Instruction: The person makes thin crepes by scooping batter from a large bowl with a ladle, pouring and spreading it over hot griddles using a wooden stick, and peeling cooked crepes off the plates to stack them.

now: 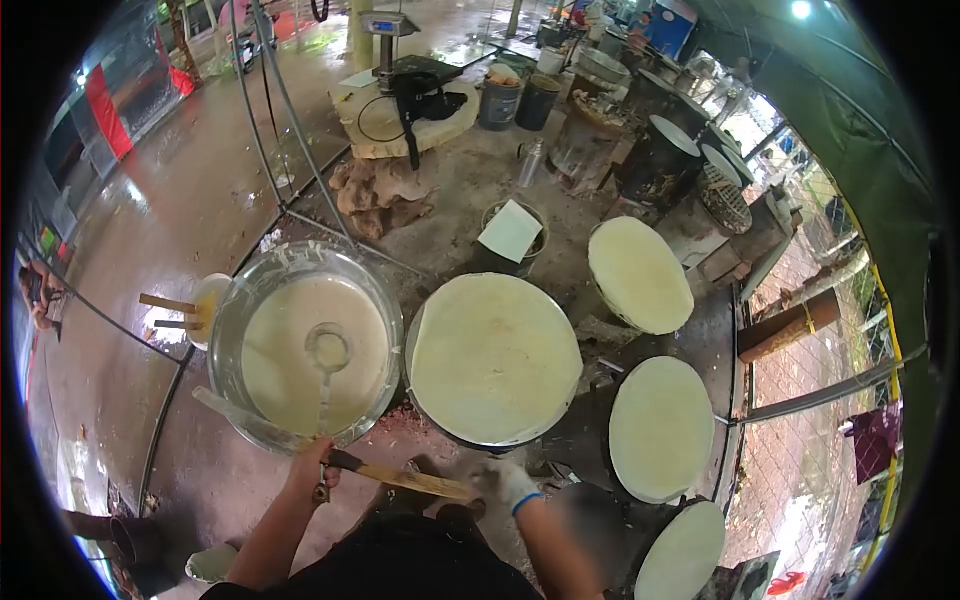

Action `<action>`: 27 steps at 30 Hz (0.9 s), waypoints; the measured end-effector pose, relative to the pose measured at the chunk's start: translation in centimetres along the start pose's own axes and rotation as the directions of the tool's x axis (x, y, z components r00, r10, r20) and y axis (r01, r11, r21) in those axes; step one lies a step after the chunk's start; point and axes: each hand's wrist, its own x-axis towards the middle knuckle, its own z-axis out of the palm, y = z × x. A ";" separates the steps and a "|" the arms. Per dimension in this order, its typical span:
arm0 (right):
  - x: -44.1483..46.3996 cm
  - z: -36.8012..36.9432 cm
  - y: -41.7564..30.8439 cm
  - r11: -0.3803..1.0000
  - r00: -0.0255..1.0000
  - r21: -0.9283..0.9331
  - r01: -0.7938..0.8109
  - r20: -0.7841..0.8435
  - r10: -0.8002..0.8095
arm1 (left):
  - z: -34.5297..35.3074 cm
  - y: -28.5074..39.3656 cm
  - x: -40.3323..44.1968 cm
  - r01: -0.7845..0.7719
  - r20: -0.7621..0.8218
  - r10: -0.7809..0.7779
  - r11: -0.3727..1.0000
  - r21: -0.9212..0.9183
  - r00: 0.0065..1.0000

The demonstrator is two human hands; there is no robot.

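My left hand [308, 472] is closed around the handle of a metal ladle [327, 350], whose bowl rests in pale batter [280, 340]. A flat wooden paddle [420, 480] also comes out of that hand, its dark end at my fingers and its light blade reaching right. The batter fills part of a wide metal basin [226, 300]. My right hand [508, 482], in a white glove with a blue band at the wrist, is by the blade's tip; its fingers are blurred. Ahead of it is a round pan covered by a pale, smooth sheet [495, 355].
Several round pale-topped trays [662, 430] stand along the right. A bucket with a white square board [510, 232] is beyond the middle pan. Farther off are a scale [388, 25], a metal flask [531, 162] and dark buckets [499, 103]. Metal poles [300, 130] stand at the left.
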 end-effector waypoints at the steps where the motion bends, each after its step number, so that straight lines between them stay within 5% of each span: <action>1: 1.1 1.8 1.0 0.993 0.998 0.109 0.043 0.045 -0.048 | -0.7 0.2 0.2 -0.015 -0.016 0.015 1.000 -0.023 1.000; 4: 3.9 6.9 0.2 0.821 0.998 0.570 -0.044 0.055 0.015 | -1.7 1.3 -0.1 -0.042 -0.063 0.036 0.995 -0.086 0.997; 10: 3.2 7.4 -1.9 0.868 0.994 0.497 0.012 0.089 -0.064 | -1.3 1.9 -0.5 -0.069 -0.095 0.058 0.991 -0.117 0.994; 13: 3.9 6.8 -1.7 0.909 0.993 0.410 -0.075 0.116 0.029 | -1.1 1.7 0.3 -0.067 -0.076 0.056 0.987 -0.145 0.996; 16: 1.5 5.6 -2.6 0.901 0.956 0.322 -0.291 0.069 0.285 | -0.6 1.6 1.0 -0.035 -0.036 0.029 0.987 -0.157 0.999; 22: 1.6 -0.7 -2.4 0.882 0.953 0.429 0.194 -0.297 -0.065 | 0.4 0.6 0.7 -0.024 -0.013 0.022 0.981 -0.193 1.000; 27: -0.6 0.8 -4.2 0.899 0.962 0.381 0.219 -0.240 -0.132 | 0.4 -0.9 -0.2 -0.035 -0.030 0.030 0.975 -0.219 0.999</action>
